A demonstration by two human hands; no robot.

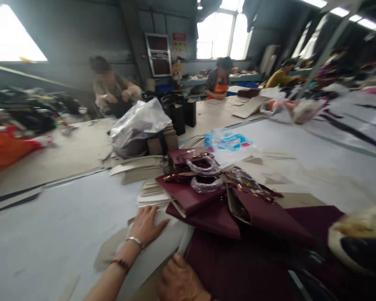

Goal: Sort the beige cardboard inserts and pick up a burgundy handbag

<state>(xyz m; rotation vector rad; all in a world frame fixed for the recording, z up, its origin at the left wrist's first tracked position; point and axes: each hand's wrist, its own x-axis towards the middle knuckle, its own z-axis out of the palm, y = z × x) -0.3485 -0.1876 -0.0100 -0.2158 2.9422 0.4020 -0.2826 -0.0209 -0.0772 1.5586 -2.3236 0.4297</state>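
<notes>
My left hand (146,225) lies flat, fingers spread, on a pale card sheet (150,255) on the grey table (50,225), just left of a pile of burgundy handbags (207,200). A silver bangle and a dark bead bracelet sit on that wrist. My right hand (180,282) rests with curled fingers at the near left edge of a burgundy bag panel (238,267); whether it grips the panel is unclear. The bags' handles (205,175) are wrapped in clear plastic.
Stacks of card inserts (152,194) lie behind my left hand. A white plastic bag (138,125) and black boxes (181,115) stand further back. A blue printed plastic bag (228,141) lies mid-table. Three other people work at far benches. A blurred pale object (360,238) sits near right.
</notes>
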